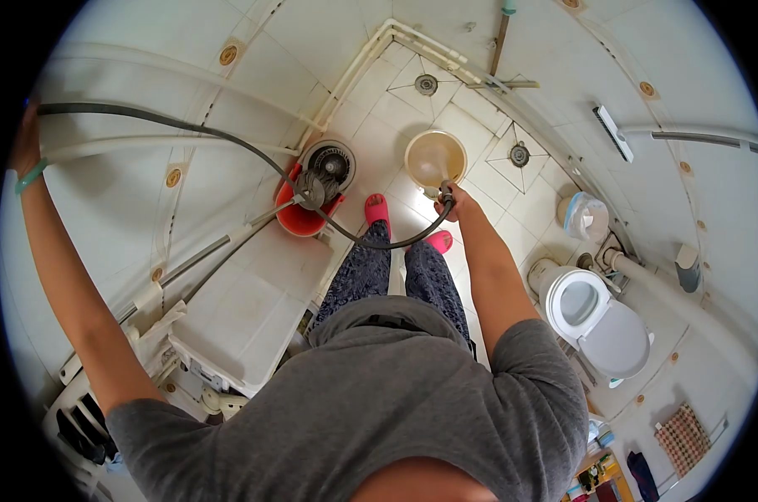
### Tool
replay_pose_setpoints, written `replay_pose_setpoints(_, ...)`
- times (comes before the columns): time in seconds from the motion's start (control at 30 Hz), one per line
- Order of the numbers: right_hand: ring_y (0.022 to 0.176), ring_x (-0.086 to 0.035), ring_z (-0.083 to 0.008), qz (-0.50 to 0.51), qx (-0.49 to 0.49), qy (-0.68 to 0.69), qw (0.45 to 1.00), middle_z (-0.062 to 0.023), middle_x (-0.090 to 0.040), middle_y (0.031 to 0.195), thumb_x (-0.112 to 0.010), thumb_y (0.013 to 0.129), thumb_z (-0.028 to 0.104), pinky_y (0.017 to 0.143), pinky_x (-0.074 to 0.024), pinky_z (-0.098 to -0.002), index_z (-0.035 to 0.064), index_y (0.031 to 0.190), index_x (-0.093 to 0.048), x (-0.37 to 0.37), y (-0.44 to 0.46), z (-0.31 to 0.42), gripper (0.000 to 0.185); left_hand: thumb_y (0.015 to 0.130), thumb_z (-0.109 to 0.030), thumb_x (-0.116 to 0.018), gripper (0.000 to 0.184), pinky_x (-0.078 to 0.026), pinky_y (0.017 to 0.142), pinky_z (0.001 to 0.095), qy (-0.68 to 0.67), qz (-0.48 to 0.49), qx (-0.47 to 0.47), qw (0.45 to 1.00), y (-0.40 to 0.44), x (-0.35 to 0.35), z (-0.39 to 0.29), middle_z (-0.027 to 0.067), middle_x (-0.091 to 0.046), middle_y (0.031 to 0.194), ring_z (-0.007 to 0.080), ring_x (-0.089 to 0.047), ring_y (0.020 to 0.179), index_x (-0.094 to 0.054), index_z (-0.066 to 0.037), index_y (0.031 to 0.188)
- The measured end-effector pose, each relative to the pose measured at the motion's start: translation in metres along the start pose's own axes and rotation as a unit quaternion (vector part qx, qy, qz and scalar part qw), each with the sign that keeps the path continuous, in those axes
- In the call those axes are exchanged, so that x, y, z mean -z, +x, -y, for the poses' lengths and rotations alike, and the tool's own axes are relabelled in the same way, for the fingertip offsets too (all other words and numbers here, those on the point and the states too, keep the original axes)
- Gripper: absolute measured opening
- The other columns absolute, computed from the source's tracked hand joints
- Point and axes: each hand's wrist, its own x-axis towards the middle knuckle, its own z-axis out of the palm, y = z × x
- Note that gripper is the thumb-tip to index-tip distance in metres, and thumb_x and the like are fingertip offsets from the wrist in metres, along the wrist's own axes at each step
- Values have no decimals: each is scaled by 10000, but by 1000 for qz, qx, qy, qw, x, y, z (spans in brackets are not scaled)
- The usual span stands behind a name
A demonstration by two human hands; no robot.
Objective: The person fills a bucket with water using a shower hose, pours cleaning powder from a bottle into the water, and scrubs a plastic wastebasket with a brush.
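My right hand (456, 203) is closed around the end of a dark hose (371, 243), at the near edge of a pale round basin (436, 157) on the tiled floor. The hose's end points into the basin, where something whitish and blurred shows. From there the hose loops past my legs and arcs up to the far left. My left hand (26, 142) is raised there by the wall, at the dark edge of the view, near the hose's upper end; its fingers are hidden. A teal band circles my left wrist.
A red mop bucket (299, 219) with a mop (316, 188) stands left of my pink slippers. A white lid-like surface (249, 293) lies near my left side. At right are a toilet (581, 305) and a lined bin (586, 216). Two drains (426, 84) are set in the floor.
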Motion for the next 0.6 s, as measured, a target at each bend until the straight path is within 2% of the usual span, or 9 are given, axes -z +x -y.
replay_pose_setpoints(0.1, 565, -536, -245, -6, -2, 5, 1000, -34, -533, 601, -485, 860, 567, 418, -447, -322, 71, 755, -535, -1, 0, 0, 510, 845, -544, -554, 557, -489, 704, 471, -3, 1, -11, 1000, 0, 0, -2, 91, -465, 549, 311, -459, 508, -454, -66, 576)
replay_pose_setpoints(0.17, 566, -536, -244, -13, -1, 5, 1000, -33, -531, 601, -479, 860, 576, 416, -443, -321, 67, 742, -534, -1, 2, 1, 525, 851, -498, -564, 517, -490, 770, 492, 1, 32, 58, 998, 3, 2, -11, 94, -468, 551, 313, -461, 511, -476, -61, 590)
replay_pose_setpoints(0.37, 562, -535, -240, -12, -6, -2, 1000, -27, -521, 589, -475, 859, 585, 401, -432, -312, 66, 691, -528, -3, -3, 0, 548, 849, -469, -570, 482, -485, 790, 509, 4, 9, 29, 1000, 4, 0, -9, 101, -487, 564, 321, -480, 527, -504, -56, 609)
replay_pose_setpoints(0.6, 551, -543, -240, -20, 2, -17, 1000, -24, -522, 581, -483, 851, 592, 411, -457, -313, 72, 693, -532, -3, -6, 0, 545, 842, -441, -579, 452, -483, 789, 514, 12, 29, 23, 999, 4, 2, -8, 110, -508, 578, 332, -498, 541, -522, -51, 623)
